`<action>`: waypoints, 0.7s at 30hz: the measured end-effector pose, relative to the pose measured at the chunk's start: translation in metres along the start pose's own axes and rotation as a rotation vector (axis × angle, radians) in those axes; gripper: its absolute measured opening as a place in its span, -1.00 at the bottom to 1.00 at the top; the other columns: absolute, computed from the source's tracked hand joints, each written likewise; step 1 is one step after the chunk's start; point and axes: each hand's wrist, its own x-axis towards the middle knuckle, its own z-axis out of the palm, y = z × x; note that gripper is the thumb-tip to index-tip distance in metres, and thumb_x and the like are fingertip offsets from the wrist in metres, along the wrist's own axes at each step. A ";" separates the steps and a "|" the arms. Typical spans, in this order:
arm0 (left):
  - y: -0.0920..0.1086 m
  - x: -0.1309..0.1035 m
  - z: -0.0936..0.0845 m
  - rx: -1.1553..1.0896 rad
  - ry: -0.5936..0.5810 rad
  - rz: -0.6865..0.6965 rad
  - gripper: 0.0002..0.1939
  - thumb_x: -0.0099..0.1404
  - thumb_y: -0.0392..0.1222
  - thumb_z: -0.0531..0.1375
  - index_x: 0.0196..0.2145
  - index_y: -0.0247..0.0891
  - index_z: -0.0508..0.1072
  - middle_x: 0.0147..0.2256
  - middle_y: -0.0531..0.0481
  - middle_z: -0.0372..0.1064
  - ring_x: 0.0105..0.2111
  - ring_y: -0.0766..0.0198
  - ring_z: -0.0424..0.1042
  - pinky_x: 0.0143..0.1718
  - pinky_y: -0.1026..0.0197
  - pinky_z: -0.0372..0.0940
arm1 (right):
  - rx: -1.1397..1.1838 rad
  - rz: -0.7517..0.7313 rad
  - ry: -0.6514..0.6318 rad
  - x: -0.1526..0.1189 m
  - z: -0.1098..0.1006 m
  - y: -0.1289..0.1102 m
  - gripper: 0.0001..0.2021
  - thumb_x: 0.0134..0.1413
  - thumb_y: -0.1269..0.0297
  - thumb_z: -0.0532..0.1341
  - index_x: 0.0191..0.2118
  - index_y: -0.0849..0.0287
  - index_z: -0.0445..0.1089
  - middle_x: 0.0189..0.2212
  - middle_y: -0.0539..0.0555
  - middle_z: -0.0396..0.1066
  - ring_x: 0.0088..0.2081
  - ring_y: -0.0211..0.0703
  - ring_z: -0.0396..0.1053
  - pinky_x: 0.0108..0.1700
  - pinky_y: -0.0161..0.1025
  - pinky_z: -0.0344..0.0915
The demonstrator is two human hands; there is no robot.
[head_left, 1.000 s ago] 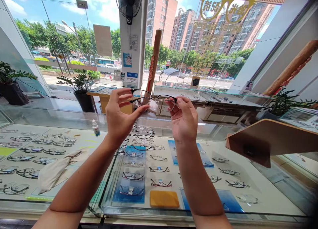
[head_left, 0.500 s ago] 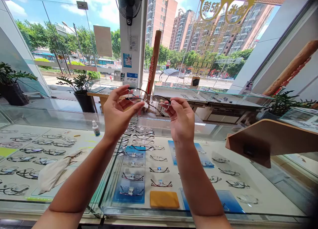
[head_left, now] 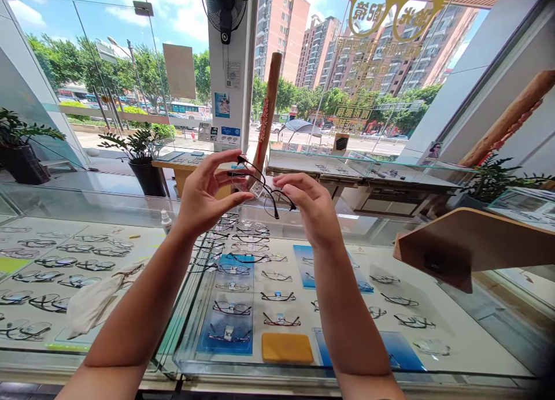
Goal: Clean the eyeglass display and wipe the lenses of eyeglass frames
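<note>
A pair of dark-rimmed eyeglasses [head_left: 267, 188] is held up above the glass display counter, tilted down to the right. A small clear-white tag [head_left: 257, 189] sits near its bridge. My left hand [head_left: 206, 195] grips the left end, its index fingertip at the upper corner of the frame and its thumb reaching toward the tag. At the right end, my right hand [head_left: 316, 212] holds the frame with bent fingers; part of the contact is hidden. Both temples cross in front of the lenses.
Several rows of eyeglasses [head_left: 277, 296] lie in the glass case below. A yellow-brown block [head_left: 287, 348], a pale cloth pouch [head_left: 93, 307] and a small white bottle [head_left: 166, 221] are nearby. A brown wooden panel [head_left: 472, 244] juts in at the right.
The eyeglasses have turned from nearly level to a slant, right end lower. My left hand shifted slightly right; the right fingers moved inward over the right lens.
</note>
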 end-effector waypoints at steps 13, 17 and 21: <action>0.012 0.001 0.001 -0.027 -0.113 -0.031 -0.24 0.16 0.22 0.66 0.20 -0.07 0.57 0.12 -0.18 0.52 0.06 -0.07 0.65 0.17 -0.07 0.65 | 0.002 0.044 -0.113 -0.004 0.000 0.008 -0.78 0.19 0.03 0.50 -0.25 0.06 0.67 -0.16 0.07 0.67 -0.17 -0.06 0.59 -0.01 -0.01 0.60; 0.017 -0.001 0.006 0.163 -0.012 0.074 -0.28 0.19 0.25 0.62 0.18 -0.07 0.58 0.09 -0.18 0.51 0.11 -0.08 0.58 0.17 -0.07 0.61 | 0.003 0.009 -0.040 -0.004 0.004 0.009 -0.80 0.23 0.05 0.48 -0.23 0.07 0.67 -0.15 0.10 0.67 -0.16 -0.04 0.60 -0.01 -0.01 0.59; 0.031 -0.013 0.029 0.388 0.271 0.167 -0.73 0.40 0.09 0.50 -0.14 -0.11 0.66 -0.25 -0.03 0.50 -0.23 0.12 0.54 -0.12 0.05 0.60 | -0.162 -0.229 0.192 -0.008 0.017 0.007 -0.89 0.33 0.20 0.41 -0.24 0.06 0.63 -0.08 0.09 0.65 -0.02 0.00 0.60 0.12 0.03 0.55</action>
